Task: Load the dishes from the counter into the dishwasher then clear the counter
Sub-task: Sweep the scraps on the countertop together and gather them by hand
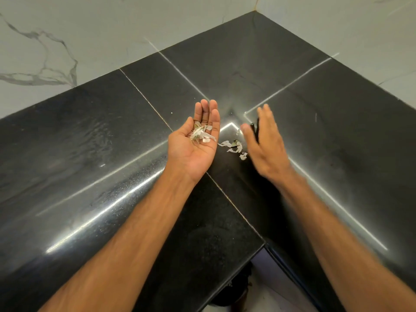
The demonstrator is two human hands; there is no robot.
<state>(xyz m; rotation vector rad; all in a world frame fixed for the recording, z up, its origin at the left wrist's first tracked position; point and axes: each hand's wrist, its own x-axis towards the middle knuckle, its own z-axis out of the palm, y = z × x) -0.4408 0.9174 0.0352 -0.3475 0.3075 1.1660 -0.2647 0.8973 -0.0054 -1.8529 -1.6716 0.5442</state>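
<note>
While turned palm up just above the black surface, carried a small heap of pale scraps in the hollow of the left hand. Held that hand's fingers straight and pressed together, thumb out to the side, pinching nothing. Consisted of thin, flaky pieces with a few greenish bits mixed in.

Left a second cluster, the loose scraps, lying on the surface just right of the left hand, apart from the heap in the palm and near the inner corner seam of the L-shaped top.

Placed the right hand immediately right of the loose scraps, back upward, fingers extended and close together, gripping nothing. Appeared blurred; could not tell whether touching the surface or the scraps.

Backed on both sides of the corner by a pale marble-veined wall. Showed a dark round object below the front edge of the surface, kind not determinable.
</note>
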